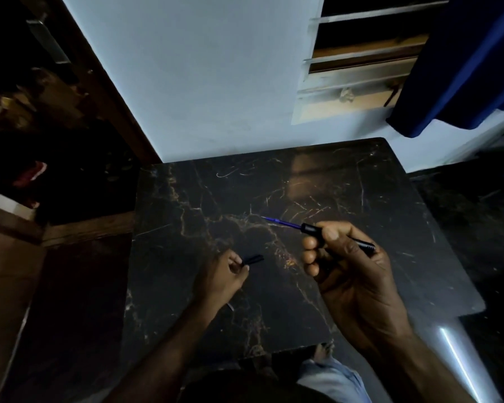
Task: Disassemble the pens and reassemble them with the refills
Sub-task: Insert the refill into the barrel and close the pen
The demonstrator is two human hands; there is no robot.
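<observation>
The right hand (341, 257) is closed around a black pen barrel (314, 229), held above the right part of a dark marble table (186, 199). A blue refill (281, 222) projects from the barrel's left end, pointing left and slightly far. The left hand (223, 276), low over the table's middle, pinches a small black pen part (253, 259) between thumb and fingers; whether that part touches the surface cannot be told. The two hands are apart.
</observation>
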